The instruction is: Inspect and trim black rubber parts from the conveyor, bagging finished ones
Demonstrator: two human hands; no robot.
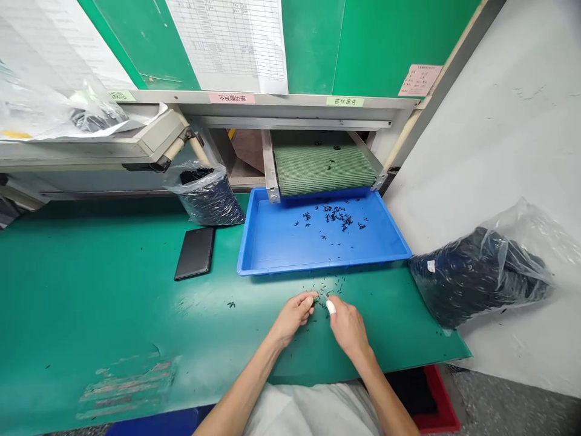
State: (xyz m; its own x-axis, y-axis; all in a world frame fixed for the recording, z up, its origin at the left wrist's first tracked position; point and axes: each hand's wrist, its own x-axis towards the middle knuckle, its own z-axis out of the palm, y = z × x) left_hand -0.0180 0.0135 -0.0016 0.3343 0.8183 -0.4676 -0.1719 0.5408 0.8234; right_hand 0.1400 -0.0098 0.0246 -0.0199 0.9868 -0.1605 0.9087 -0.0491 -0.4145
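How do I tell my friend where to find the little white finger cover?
Start at the big green workbench. Just below the blue plastic tray, find the right hand among tiny black pieces. The white finger cover sits on one of its fingers, and no other finger wears white.

The black pieces (pixel 327 292) on the table (pixel 91 290) are too small to make out, perhaps rubber or plastic, and anything the left hand (pixel 293 316) or right hand (pixel 347 327) pinches is hidden by their fingers.
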